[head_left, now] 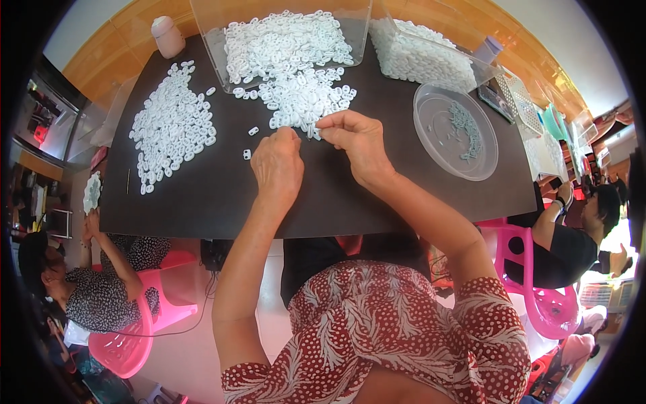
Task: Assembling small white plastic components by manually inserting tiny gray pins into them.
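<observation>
My left hand (pixel 277 165) is closed, its thumb and fingers pressed together at the near edge of a heap of small white oval plastic pieces (pixel 303 94). What it holds is hidden by the fingers. My right hand (pixel 360 145) pinches with thumb and forefinger just beside it, at the same edge of the heap; a white piece seems to be at the fingertips, too small to make out surely. The heap spills from a tipped clear plastic bin (pixel 367 40). Two loose white pieces lie left of my left hand, one a small two-holed piece (pixel 247 154).
Another spread of white pieces (pixel 173 124) covers the table's left. At right are a round clear dish (pixel 422 145) of small grey-green parts, a second filled bin (pixel 420 57) and a phone (pixel 496 104). A pink bottle (pixel 168 39) stands far left. Other people sit on both sides.
</observation>
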### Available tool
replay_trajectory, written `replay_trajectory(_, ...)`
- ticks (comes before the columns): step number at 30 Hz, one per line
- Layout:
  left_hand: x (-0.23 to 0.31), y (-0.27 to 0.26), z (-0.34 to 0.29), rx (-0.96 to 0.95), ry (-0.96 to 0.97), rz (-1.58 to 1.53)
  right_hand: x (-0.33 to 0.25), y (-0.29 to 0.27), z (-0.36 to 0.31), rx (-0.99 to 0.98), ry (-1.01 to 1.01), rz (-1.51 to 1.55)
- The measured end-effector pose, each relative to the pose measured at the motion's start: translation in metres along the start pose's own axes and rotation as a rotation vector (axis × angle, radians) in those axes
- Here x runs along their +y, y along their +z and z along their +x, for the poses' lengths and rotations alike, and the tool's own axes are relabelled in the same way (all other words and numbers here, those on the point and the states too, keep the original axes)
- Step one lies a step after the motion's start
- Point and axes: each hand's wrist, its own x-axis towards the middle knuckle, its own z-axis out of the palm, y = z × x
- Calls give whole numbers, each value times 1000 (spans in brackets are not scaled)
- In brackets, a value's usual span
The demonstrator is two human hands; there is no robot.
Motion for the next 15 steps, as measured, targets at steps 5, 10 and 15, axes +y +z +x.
replay_trajectory(5,-8,-4,1,-3,-28,-131,1,-9,-7,-3,17,-63)
replay_trajectory(10,1,-24,-11,-24,-476,-831,-4,-8,-18,-23,-7,-113)
replay_trajectory(15,5,-29,-30,9,-479,-966,2,-6,-23,-90,-56,-245)
